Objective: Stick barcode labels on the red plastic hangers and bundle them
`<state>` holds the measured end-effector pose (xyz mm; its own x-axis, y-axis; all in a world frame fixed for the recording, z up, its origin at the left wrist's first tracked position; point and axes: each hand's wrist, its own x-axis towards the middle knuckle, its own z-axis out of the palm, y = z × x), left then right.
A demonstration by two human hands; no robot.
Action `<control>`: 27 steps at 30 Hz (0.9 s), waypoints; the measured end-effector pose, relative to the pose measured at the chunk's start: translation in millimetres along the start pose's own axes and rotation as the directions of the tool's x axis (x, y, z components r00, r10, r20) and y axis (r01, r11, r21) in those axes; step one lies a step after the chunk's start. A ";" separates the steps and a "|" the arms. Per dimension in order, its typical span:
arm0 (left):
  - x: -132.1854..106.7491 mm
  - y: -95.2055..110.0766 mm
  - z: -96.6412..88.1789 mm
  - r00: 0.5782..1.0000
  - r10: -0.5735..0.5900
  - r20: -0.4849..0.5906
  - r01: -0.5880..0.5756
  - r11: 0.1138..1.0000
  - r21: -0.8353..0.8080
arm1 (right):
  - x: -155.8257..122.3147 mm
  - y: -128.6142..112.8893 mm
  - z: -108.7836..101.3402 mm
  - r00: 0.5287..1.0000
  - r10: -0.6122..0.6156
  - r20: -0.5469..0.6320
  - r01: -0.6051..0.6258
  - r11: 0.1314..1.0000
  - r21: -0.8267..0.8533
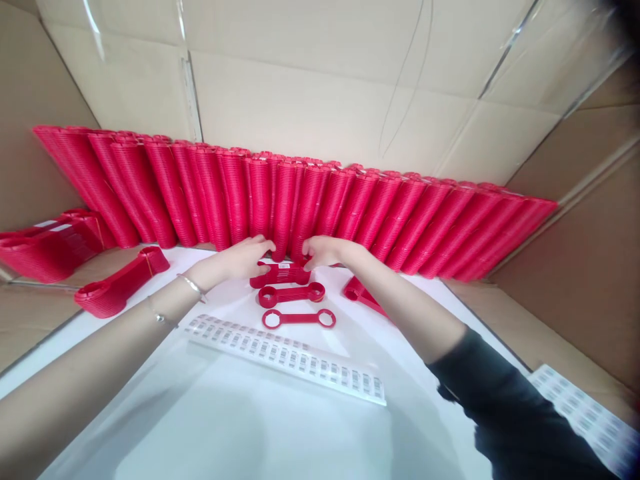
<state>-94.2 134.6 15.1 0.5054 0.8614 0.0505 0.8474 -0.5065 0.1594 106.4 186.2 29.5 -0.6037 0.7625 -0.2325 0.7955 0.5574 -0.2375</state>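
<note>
My left hand (253, 258) and my right hand (324, 252) are at opposite ends of a short stack of red double-ring plastic pieces (283, 274), fingers curled round its ends. A white barcode label shows on top of that stack. Right in front of it lies a thinner red double-ring stack (291, 294), and nearer me a single flat red double-ring piece (299, 319). The far fingertips of both hands are partly hidden against the tall red stacks behind.
Tall red stacks (260, 200) lean in a row along the cardboard wall (300, 100). A barcode label sheet (285, 353) lies on the white table (210, 427), another label sheet (590, 413) at right. More red stacks (123, 280) sit at left; one (363, 293) is under my right forearm.
</note>
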 end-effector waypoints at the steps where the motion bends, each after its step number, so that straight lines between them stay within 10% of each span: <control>1: -3.4 7.7 -0.3 0.999 0.014 -0.042 -0.014 1.000 0.006 | -9.4 4.6 2.2 0.999 0.020 -0.039 -0.019 1.000 0.024; 12: 11.4 46.4 65.4 0.995 0.057 0.081 -0.062 0.996 0.058 | -48.6 28.5 72.9 0.978 0.139 -0.158 -0.072 0.928 0.366; 27: 6.1 39.5 28.0 0.981 0.113 0.159 -0.101 0.992 -0.080 | -50.9 44.7 79.3 0.982 0.130 -0.138 0.014 0.676 0.737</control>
<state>-53.1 118.7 -5.9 0.6172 0.7817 -0.0893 0.7762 -0.5863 0.2318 168.6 146.2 -44.1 -0.4820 0.8666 -0.1293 0.4914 0.1452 -0.8587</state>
